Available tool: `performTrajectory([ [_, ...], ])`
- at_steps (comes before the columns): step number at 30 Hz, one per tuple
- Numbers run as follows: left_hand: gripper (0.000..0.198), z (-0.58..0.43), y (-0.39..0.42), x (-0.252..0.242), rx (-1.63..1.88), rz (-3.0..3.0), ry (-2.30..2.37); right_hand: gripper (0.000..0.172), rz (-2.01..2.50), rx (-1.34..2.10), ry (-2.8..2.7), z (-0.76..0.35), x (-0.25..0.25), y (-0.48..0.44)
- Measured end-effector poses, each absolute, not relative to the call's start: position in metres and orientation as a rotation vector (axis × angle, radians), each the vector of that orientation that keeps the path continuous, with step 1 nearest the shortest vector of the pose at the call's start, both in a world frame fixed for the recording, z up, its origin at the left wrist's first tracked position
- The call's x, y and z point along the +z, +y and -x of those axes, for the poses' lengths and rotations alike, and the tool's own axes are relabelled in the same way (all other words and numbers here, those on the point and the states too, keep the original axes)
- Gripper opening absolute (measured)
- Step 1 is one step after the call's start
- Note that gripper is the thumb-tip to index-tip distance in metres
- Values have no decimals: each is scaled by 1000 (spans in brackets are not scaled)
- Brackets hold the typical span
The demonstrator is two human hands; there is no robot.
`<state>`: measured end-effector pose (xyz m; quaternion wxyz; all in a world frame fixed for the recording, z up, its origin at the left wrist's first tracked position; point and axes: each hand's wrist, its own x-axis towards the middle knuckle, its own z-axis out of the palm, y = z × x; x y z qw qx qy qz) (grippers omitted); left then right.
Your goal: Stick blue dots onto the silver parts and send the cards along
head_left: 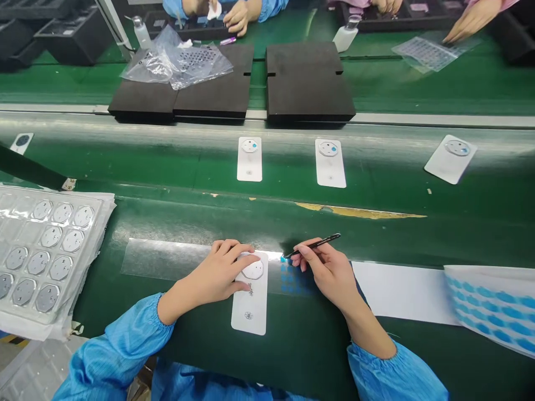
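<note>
— Where to find the white rectangular card with the pale round disc?
— Flat on the green tabletop, just right of the left hand, long axis running away from the body.
— Steadied how?
— With thumb and fingers spread apart, touching the card's left and upper parts.
— And with the right hand?
— Gripping a slim black pen-shaped tool, tip pointing left towards the card, well nearer the disc end than the foot.
— At the tip?
— Showing a small round blue dot, near the card but apart; impossible to tell whether lifted off the clear plastic strip, lying crosswise to the card.
</note>
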<state>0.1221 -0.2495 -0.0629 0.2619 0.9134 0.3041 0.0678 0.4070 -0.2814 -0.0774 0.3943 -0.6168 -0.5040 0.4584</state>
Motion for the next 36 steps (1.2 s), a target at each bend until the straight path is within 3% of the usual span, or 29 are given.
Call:
performTrajectory([
  [7, 38, -120, -254, -68, 237, -2487, 846, 36, 1501, 1341, -1075, -369, -61, -283],
  [17, 36, -122, -252, -67, 213, -2462, 845, 46, 1561, 1469, -1039, -357, -65, -278],
  [36, 31, -123, -249, -63, 190, -2462, 827, 39, 1588, 1426, -1093, -356, -62, -280],
])
